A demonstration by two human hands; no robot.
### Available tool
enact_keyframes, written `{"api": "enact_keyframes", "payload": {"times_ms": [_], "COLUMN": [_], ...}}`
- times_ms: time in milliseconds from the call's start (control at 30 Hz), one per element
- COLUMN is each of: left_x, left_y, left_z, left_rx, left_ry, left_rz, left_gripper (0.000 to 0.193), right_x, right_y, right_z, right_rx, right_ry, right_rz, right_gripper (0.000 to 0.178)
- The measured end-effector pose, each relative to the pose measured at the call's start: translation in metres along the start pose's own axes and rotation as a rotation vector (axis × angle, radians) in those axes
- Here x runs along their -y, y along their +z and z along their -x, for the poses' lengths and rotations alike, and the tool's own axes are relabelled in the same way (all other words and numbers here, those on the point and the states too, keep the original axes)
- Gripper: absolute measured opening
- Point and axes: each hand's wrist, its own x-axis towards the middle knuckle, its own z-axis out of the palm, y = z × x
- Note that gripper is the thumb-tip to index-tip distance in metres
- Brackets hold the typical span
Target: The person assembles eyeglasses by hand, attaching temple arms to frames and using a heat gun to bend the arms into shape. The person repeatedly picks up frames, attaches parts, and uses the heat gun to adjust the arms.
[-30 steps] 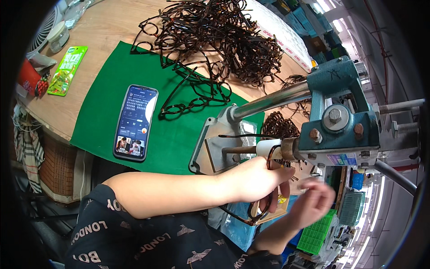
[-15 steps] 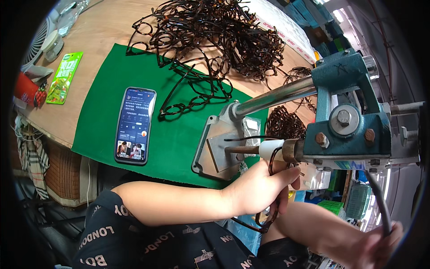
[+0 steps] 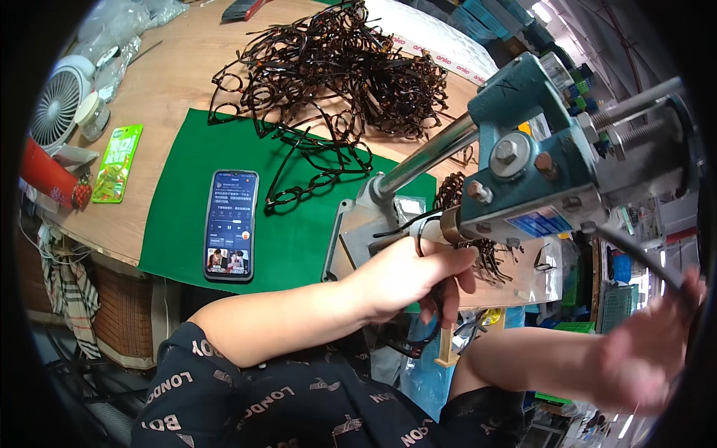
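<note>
A lit phone (image 3: pixel 230 224) lies on a green mat (image 3: pixel 299 243); next comes a heap of tortoiseshell eyeglass frames (image 3: pixel 343 78), then the left hand (image 3: pixel 418 276), pinching one dark frame (image 3: pixel 415 349) beside the white sleeve (image 3: pixel 432 229) of a teal press (image 3: pixel 549 168); far right, the blurred right hand (image 3: pixel 646 355) is at a lever (image 3: pixel 641 256), its grip impossible to tell

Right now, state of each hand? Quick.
Left hand: closed, holding a dark glasses frame.
Right hand: blurred, at the dark lever; grip open or closed, can't tell.
</note>
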Motion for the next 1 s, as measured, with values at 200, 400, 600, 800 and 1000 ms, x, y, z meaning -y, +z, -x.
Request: {"api": "enact_keyframes", "payload": {"times_ms": [200, 400, 600, 800, 1000], "left_x": [-0.017, -0.015, -0.017, -0.013, -0.030], "left_y": [-0.028, -0.068, -0.139, -0.144, -0.160], "left_z": [0.025, 0.083, 0.107, 0.095, 0.128], "left_rx": [-0.096, -0.898, -1.210, -1.117, -1.189], "left_ry": [0.067, 0.287, -0.333, -0.626, -0.655], "left_rz": [-0.313, -1.789, -2.093, -1.989, -1.896], "left_gripper": [0.034, 0.019, 0.095, 0.109, 0.100], "right_x": [-0.062, -0.071, -0.084, -0.088, -0.090], "right_y": [0.071, 0.067, 0.065, 0.067, 0.070], "right_z": [0.077, 0.138, 0.165, 0.168, 0.170], "right_rx": [-0.544, -0.478, -0.472, -0.434, -0.396], "right_ry": [0.095, 0.441, 0.598, 0.583, 0.615], "right_rz": [0.595, 0.553, 0.412, 0.405, 0.410], "right_gripper": [0.059, 0.049, 0.038, 0.034, 0.033]}}
